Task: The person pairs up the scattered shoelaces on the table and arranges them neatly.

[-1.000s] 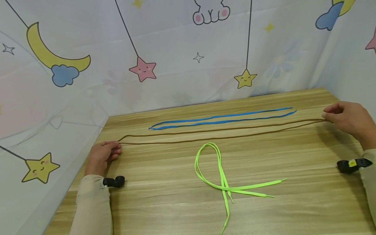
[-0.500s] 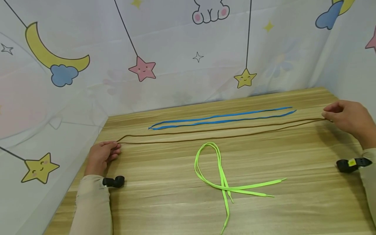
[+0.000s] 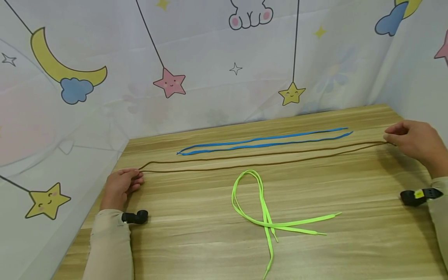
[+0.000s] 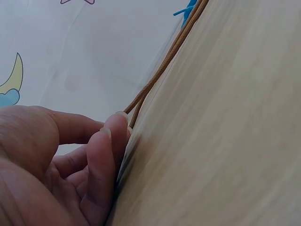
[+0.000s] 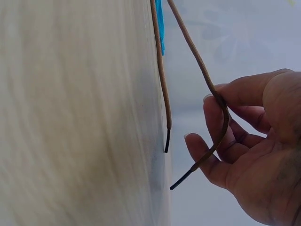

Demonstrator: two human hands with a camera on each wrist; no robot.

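Note:
A thin brown shoelace (image 4: pixel 157 75) stretches across the table in two nearly parallel strands. At its left end, in the head view, the left hand (image 3: pixel 120 186) pinches it between thumb and fingertips, low against the tabletop. The right hand (image 3: pixel 416 142) is far to the right, pinching one strand between thumb and forefinger near its dark tip, as the right wrist view shows. There, the other strand's dark-tipped end lies on the table, apart from the fingers. The part under the left fingertips is hidden.
Blue flat lacing (image 3: pixel 210 150) lies in two long strands just behind the brown one. Nearer the front, bright green laces (image 3: pixel 301 222) form a loop with crossed, splayed ends. A white printed curtain (image 3: pixel 217 93) borders the wooden table (image 3: pixel 196 233) at the back and sides.
Since the first frame, a brown lace end has come to show on the table below the right fingers. Both hands stay almost in place; the blue and green laces have not moved.

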